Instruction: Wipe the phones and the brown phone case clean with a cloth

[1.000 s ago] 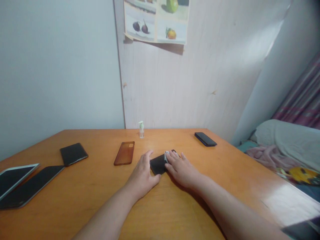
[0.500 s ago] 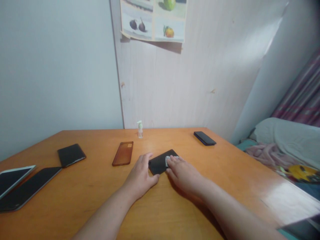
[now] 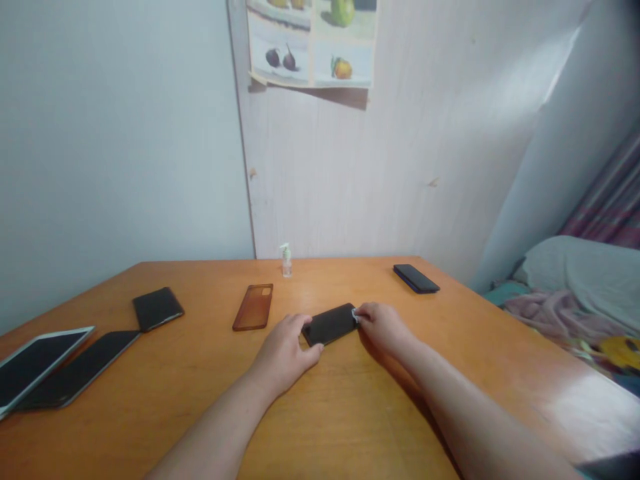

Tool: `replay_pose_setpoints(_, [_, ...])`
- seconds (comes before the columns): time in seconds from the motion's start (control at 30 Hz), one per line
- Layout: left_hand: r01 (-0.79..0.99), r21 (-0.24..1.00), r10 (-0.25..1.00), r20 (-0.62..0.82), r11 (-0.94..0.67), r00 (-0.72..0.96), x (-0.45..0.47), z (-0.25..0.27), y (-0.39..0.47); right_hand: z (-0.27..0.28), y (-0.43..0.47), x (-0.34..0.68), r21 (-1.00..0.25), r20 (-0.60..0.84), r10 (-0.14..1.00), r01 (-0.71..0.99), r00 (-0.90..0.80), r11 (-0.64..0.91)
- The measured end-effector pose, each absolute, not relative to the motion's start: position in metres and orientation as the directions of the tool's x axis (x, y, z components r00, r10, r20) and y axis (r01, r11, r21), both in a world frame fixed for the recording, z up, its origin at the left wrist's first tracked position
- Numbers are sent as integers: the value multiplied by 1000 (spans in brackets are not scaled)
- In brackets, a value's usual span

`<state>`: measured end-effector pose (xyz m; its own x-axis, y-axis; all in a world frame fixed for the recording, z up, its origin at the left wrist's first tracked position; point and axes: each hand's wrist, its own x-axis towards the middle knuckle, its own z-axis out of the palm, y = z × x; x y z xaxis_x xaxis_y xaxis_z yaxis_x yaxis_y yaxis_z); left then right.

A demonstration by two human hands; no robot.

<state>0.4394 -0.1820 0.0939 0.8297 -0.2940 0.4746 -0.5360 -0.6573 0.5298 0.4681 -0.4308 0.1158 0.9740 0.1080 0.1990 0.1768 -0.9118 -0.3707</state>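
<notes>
A black smartphone [image 3: 331,324] lies flat on the wooden table. Its left end sits between the thumb and fingers of my left hand [image 3: 286,348], which steadies it by the edges. At the phone's right end, my right hand [image 3: 385,328] pinches a small white wipe [image 3: 355,315] against the edge. Most of the wipe is hidden by the fingers; whether it is cloth or tissue I cannot tell. Behind my left hand lies a translucent brown phone case [image 3: 253,308].
A small pump bottle [image 3: 287,261] stands near the table's back edge. Another dark phone [image 3: 416,279] lies at the back right. To the left are a black flat case [image 3: 158,309], a white-framed tablet [image 3: 43,360] and a dark flat slab [image 3: 85,370].
My right hand has slid right, from lying flat over the phone with the wipe to pinching the wipe at its right end. The left hand stays at the left end. The view shifted slightly.
</notes>
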Motion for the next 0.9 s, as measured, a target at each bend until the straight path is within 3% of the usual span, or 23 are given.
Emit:
replay_pose_setpoints(0.27, [-520, 557, -290, 451, -647, 844, 437, 98, -180, 106, -439, 481, -615, 311, -2, 199, 951, -763])
replay_pose_setpoints(0.47, [-505, 552, -295, 428, -664, 855, 432, 106, -180, 103, -440, 487, -780, 400, -83, 291, 913, -554])
replay_pose_setpoints(0.7, [-483, 468, -285, 433, -740, 855, 433, 106, -181, 110, -432, 478, -680, 518, -89, 346, 851, -646])
replay_pose_setpoints(0.9, [-492, 457, -286, 449, -741, 847, 434, 106, -185, 116, -422, 468, -522, 580, 28, 398, 814, -755])
